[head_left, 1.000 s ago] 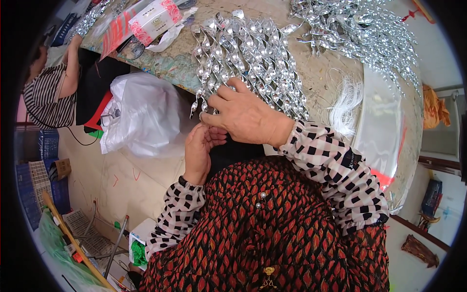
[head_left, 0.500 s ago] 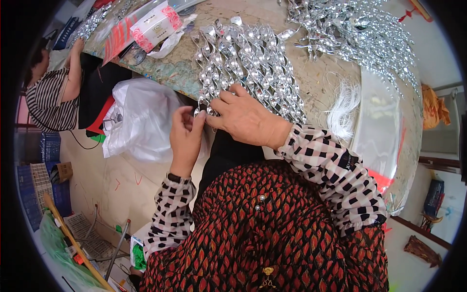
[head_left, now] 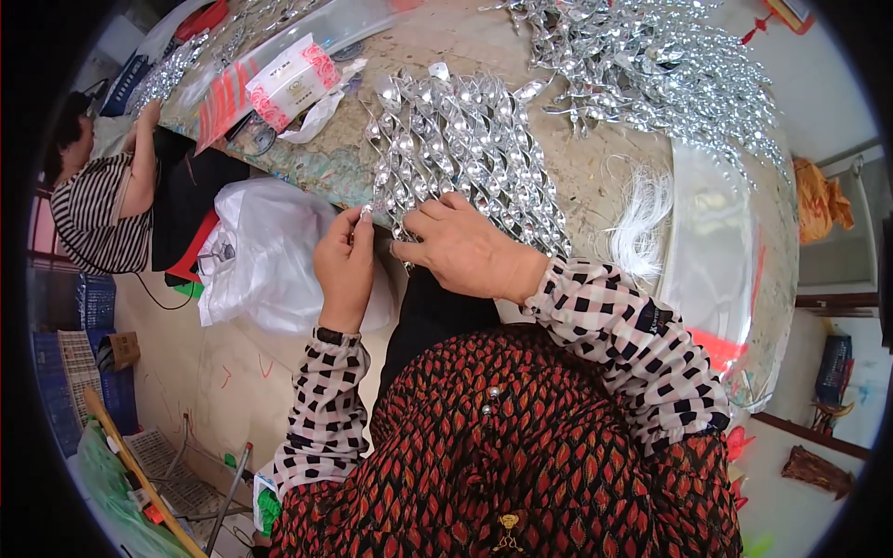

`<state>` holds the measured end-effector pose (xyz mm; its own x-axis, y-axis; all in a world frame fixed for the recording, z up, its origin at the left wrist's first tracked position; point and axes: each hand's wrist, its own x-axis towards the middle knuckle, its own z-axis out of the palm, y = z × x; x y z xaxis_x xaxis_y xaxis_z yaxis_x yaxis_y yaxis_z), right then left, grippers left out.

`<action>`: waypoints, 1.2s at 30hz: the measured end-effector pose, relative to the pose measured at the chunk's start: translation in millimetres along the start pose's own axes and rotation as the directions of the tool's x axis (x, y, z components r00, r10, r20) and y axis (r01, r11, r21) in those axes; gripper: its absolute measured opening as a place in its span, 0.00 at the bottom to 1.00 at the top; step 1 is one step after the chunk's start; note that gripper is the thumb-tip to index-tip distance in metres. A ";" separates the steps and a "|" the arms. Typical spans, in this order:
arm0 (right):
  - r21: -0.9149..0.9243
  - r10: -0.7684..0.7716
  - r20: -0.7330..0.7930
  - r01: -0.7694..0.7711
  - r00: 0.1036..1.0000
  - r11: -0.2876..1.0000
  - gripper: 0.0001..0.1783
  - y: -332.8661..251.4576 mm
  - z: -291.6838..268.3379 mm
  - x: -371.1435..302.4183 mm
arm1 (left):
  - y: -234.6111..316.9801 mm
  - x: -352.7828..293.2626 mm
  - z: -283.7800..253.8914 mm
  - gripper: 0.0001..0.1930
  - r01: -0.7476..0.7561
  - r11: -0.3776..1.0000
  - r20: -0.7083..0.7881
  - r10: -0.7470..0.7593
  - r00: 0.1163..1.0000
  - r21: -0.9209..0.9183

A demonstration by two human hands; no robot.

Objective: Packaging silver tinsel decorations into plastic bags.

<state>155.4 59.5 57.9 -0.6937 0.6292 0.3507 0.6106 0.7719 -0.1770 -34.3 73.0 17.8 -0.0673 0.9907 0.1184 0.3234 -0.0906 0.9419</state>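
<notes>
Several shiny silver twisted strands [head_left: 470, 139] lie side by side on the worktable, their near ends at its front edge. My left hand [head_left: 342, 265] is just off that edge, thumb and forefinger pinched on the tip of the leftmost strand. My right hand [head_left: 470, 249] lies over the near ends of the bundle, with bent fingers pressed together on the strands. The exact grip under its fingertips is hidden. A small gap separates the two hands.
A bigger silver heap [head_left: 651, 70] covers the far right of the worktable [head_left: 595, 153]. White threads [head_left: 642, 223] and clear plastic sleeves [head_left: 712, 242] lie to the right. A tissue pack [head_left: 293, 82] lies at left. Below hangs a white plastic bag [head_left: 270, 251]; another person [head_left: 102, 195] works at far left.
My hands have drawn apart: the left fingertips, close to the right ones before, are now farther left with the strand's tip. The view has shifted slightly.
</notes>
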 end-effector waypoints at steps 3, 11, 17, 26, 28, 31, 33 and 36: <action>0.006 0.045 0.078 -0.046 0.996 0.999 0.13 -2.1 -4.6 -0.5 | -3.4 0.3 3.9 0.13 0.015 0.999 0.009 -0.016 1.000 0.028; 0.075 0.525 -0.309 -0.530 0.793 0.844 0.13 33.2 -48.9 -38.3 | -4.6 -12.5 16.1 0.17 0.087 0.995 -0.024 -0.089 0.996 -0.051; 0.100 0.823 -0.167 -0.821 0.543 0.563 0.15 83.4 -48.7 -67.5 | -16.0 -5.4 17.5 0.20 0.063 0.995 0.059 -0.058 0.997 -0.075; 0.343 0.905 -0.050 -0.844 0.422 0.412 0.15 106.7 -31.5 -72.0 | -21.5 2.4 3.2 0.22 0.071 0.996 0.122 -0.065 0.990 -0.045; 0.487 0.927 0.012 -0.812 0.375 0.322 0.14 114.0 -29.5 -71.4 | -18.3 5.1 -0.4 0.22 0.089 0.995 0.128 -0.083 0.988 -0.044; 0.431 0.887 -0.034 -0.794 0.461 0.429 0.14 118.3 -27.8 -69.1 | -19.9 8.2 -3.7 0.23 0.128 0.988 0.143 -0.115 0.983 -0.085; 0.401 0.898 -0.042 -0.816 0.438 0.416 0.14 113.8 -26.2 -64.5 | -13.9 7.6 -4.8 0.23 0.258 0.954 0.174 -0.231 0.957 -0.152; 0.306 0.892 -0.066 -0.842 0.447 0.444 0.15 103.1 -26.0 -56.0 | 7.4 6.5 0.0 0.24 0.439 0.845 0.273 -0.364 0.891 -0.305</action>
<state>267.1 101.5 44.0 0.2598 0.9638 0.0592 0.7382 -0.1587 -0.6556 -32.3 78.8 25.5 0.0798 0.9430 -0.3230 -0.0438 0.3271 0.9440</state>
